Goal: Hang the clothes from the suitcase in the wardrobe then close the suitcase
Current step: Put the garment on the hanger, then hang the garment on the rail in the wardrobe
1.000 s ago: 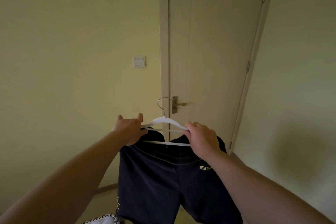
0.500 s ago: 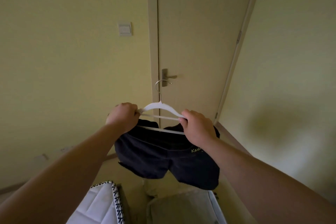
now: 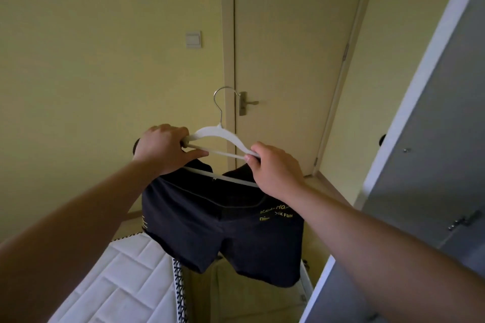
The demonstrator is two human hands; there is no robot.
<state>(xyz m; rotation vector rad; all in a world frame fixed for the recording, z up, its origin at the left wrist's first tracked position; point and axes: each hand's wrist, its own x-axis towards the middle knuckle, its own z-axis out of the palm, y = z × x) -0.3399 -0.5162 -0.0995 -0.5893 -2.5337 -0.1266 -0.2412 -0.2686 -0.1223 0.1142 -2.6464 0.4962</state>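
Dark shorts [image 3: 207, 223] draped over the lower bar of a white hanger [image 3: 210, 132], held in the air before the room door [image 3: 288, 60]; the left hand [image 3: 164, 148] curls its fingers round one end, and the right hand [image 3: 275, 168] pinches the other. We judge that tilting the hanger while swinging toward the wardrobe door [image 3: 433, 139], at right, could slide the shorts off, or snag the hanger on what seems its edge.
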